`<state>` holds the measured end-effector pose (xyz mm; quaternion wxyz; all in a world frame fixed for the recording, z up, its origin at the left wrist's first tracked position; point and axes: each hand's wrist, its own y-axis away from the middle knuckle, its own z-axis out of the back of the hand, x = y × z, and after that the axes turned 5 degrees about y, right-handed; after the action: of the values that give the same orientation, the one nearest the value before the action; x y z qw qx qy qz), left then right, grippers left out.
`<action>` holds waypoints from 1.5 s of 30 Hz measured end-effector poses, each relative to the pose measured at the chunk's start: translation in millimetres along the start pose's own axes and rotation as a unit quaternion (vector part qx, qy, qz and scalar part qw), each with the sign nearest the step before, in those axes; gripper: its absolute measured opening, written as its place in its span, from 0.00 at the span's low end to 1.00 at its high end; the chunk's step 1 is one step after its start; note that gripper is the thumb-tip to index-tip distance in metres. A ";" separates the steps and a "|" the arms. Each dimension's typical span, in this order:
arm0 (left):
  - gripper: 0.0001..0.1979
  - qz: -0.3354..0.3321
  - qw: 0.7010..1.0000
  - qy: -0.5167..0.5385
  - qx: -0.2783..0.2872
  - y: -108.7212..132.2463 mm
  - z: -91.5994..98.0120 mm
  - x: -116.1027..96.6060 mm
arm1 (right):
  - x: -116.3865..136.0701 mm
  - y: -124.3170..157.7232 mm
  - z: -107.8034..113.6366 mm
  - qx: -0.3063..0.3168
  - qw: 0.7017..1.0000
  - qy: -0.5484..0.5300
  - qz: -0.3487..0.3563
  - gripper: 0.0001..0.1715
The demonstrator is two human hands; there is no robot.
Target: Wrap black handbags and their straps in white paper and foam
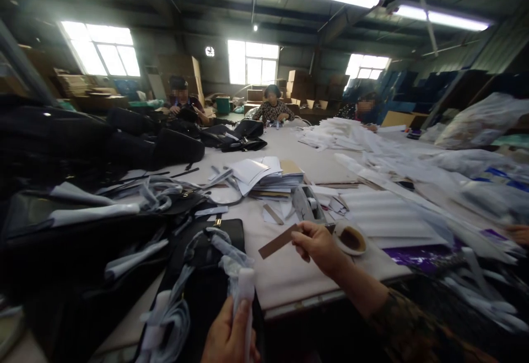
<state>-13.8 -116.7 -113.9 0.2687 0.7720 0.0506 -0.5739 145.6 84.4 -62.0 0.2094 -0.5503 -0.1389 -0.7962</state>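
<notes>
My right hand [318,246] pinches one end of a flat brown cardboard strip [276,243] above the pale table. In my left hand [229,331], fingers closed, is a bag handle wrapped in white foam [247,285]. That handle rises from a black handbag [237,235] with gold-coloured fittings, lying at the table's front edge. Clear plastic film [223,247] covers part of its straps. Just right of my right hand sits a roll of tape [351,240]. Behind the hand stands a grey tape dispenser [306,204], with a second brown strip [273,214] beside it.
Black bags [136,142] with foam-wrapped handles crowd the left side. A stack of papers [270,175] lies mid-table. White foam sheets [384,217] and purple plastic [415,257] spread across the right. Several people sit around the far side, one person [273,110] at the middle.
</notes>
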 end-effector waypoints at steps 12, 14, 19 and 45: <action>0.24 0.066 0.971 0.224 0.041 24.5 8.5 -12.1 | -5.8 92.2 -38.4 0.193 0.924 -0.230 -0.236 0.16; 0.22 0.076 0.966 0.244 0.040 27.1 9.2 -12.9 | -1.6 94.7 -36.1 0.202 0.923 -0.217 -0.246 0.18; 0.21 0.083 0.957 0.276 0.039 30.1 8.9 -14.6 | 4.1 95.5 -31.9 0.213 0.918 -0.214 -0.258 0.26; 0.29 0.015 0.997 0.081 0.007 32.0 0.3 -10.6 | 7.8 49.1 -59.7 0.362 0.927 0.059 -0.074 0.11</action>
<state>-5.3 -141.6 -92.8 0.2669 0.8182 0.0568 -0.5060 118.3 13.2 -76.3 0.3425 -0.3768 -0.4460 -0.7361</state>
